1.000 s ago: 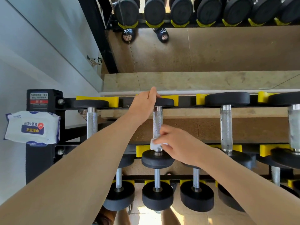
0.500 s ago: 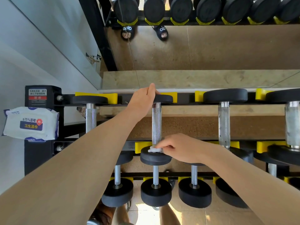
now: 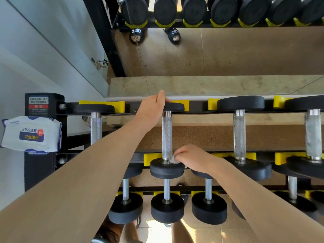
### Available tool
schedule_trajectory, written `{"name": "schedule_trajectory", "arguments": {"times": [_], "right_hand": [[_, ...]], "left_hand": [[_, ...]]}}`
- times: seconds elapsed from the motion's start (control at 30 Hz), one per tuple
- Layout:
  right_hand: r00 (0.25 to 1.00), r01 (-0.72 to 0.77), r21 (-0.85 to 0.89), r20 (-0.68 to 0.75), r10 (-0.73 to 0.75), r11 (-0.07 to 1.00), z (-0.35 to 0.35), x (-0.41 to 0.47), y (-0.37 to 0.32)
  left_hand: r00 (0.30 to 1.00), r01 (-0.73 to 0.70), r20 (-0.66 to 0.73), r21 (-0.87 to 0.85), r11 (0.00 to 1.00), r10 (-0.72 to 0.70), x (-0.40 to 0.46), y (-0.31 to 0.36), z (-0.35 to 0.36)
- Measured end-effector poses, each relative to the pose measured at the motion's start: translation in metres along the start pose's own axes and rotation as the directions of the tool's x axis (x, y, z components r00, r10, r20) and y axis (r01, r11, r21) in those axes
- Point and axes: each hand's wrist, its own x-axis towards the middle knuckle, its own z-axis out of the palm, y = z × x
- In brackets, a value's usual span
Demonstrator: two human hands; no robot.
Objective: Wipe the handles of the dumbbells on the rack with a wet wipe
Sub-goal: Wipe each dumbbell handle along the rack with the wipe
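Low on the knurled handle (image 3: 166,135), right hand (image 3: 192,159) pinches a crumpled wipe (image 3: 174,160).

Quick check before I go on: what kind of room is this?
Most likely a gym's free-weights area: a tiered dumbbell rack with yellow cradles, a wall mirror reflecting it, and a wipes pack.
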Motion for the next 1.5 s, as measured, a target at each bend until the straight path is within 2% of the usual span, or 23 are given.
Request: {"name": "schedule_trajectory", "arguments": {"times": [0.1,0.2,0.27,0.3,0.37,0.47,0.53,0.6,0.67,0.7,0.73,0.8,0.87,0.9,0.97,1.03,1.1,1.17,1.23,1.37,1.43,1.5], "right_hand": [[0.999,0.023,-0.08,-0.023,-0.025,0.996,-0.003,-0.014,-0.006],[0.981,0.184,-0.081,-0.056,-0.188,0.98,-0.006,-0.027,-0.024],[0.937,0.279,-0.257,-0.137,-0.32,0.925,-0.004,-0.021,-0.034],[0.926,0.287,-0.369,-0.129,-0.355,0.884,0.001,-0.015,-0.037],[0.938,0.279,-0.501,-0.042,-0.345,0.819,0.01,-0.007,-0.036],[0.95,0.281,-0.489,0.022,-0.31,0.826,0.006,-0.014,-0.027],[0.963,0.242,-0.486,0.018,-0.268,0.84,-0.003,-0.022,-0.016],[0.984,0.143,-0.57,-0.006,-0.178,0.809,-0.013,-0.028,0.003],[0.99,0.022,-0.648,-0.094,-0.108,0.761,-0.021,-0.03,0.014],[0.984,0.005,-0.635,-0.134,-0.116,0.772,-0.021,-0.029,0.016],[0.975,0.033,-0.592,-0.16,-0.157,0.805,-0.02,-0.027,0.013],[0.947,0.18,-0.494,-0.146,-0.285,0.851,-0.008,-0.03,-0.007],[0.921,0.304,-0.475,-0.074,-0.382,0.825,0.008,-0.033,-0.015],[0.923,0.31,-0.488,-0.051,-0.381,0.816,0.008,-0.034,-0.012],[0.97,0.188,-0.565,-0.024,-0.244,0.803,-0.003,-0.032,0.001],[0.987,0.044,-0.657,-0.09,-0.136,0.752,-0.018,-0.032,0.01],[0.927,0.054,-0.652,-0.248,-0.28,0.756,-0.028,-0.026,0.001],[0.789,0.155,-0.672,-0.357,-0.499,0.724,-0.031,-0.015,-0.02],[0.723,0.199,-0.73,-0.342,-0.601,0.654,-0.029,-0.002,-0.035],[0.669,0.214,-0.809,-0.287,-0.685,0.548,-0.026,0.017,-0.017],[0.647,0.221,-0.771,-0.342,-0.682,0.597,-0.027,0.013,-0.003],[0.612,0.172,-0.632,-0.532,-0.585,0.755,-0.031,0.006,0.008]], "left_hand": [[1.0,-0.006,-0.007,-0.001,1.0,0.006,0.001,-0.002,0.001],[1.0,-0.003,-0.006,-0.02,1.0,0.003,0.001,-0.004,0.002],[1.0,0.0,-0.006,-0.014,1.0,0.0,0.001,-0.003,0.002],[1.0,0.005,-0.009,-0.012,1.0,-0.005,0.001,-0.003,0.002],[1.0,0.004,-0.006,-0.008,1.0,-0.005,0.001,-0.003,0.002],[1.0,0.001,0.002,-0.007,1.0,-0.001,0.001,-0.003,0.001],[1.0,0.006,0.003,-0.022,1.0,-0.006,0.0,-0.001,0.0],[1.0,0.005,-0.001,-0.017,1.0,-0.005,-0.001,0.0,0.001],[1.0,0.007,-0.013,-0.018,1.0,-0.007,-0.001,0.0,0.001],[1.0,0.01,-0.016,-0.019,1.0,-0.01,-0.002,0.0,0.001],[1.0,0.011,-0.017,-0.019,1.0,-0.011,-0.001,0.001,0.001],[1.0,0.01,-0.016,-0.011,1.0,-0.01,-0.002,0.0,0.001],[1.0,0.008,-0.015,-0.001,1.0,-0.008,-0.003,0.0,0.001],[1.0,0.01,-0.014,0.0,1.0,-0.01,-0.003,0.001,0.001],[1.0,0.009,-0.019,-0.009,1.0,-0.009,-0.004,0.001,0.0],[1.0,0.015,-0.019,-0.013,1.0,-0.016,-0.004,0.002,0.001],[1.0,0.018,-0.024,-0.009,1.0,-0.018,-0.005,0.004,0.001],[1.0,0.004,-0.027,0.011,1.0,-0.004,-0.006,0.005,0.0],[1.0,0.002,-0.03,0.018,1.0,-0.001,-0.006,0.007,0.0],[0.998,0.038,-0.045,0.017,0.999,-0.037,-0.004,0.005,0.003],[0.998,0.036,-0.05,0.012,0.999,-0.035,-0.004,0.005,0.003],[0.998,0.044,-0.053,-0.009,0.999,-0.044,-0.005,0.005,0.002]]}}
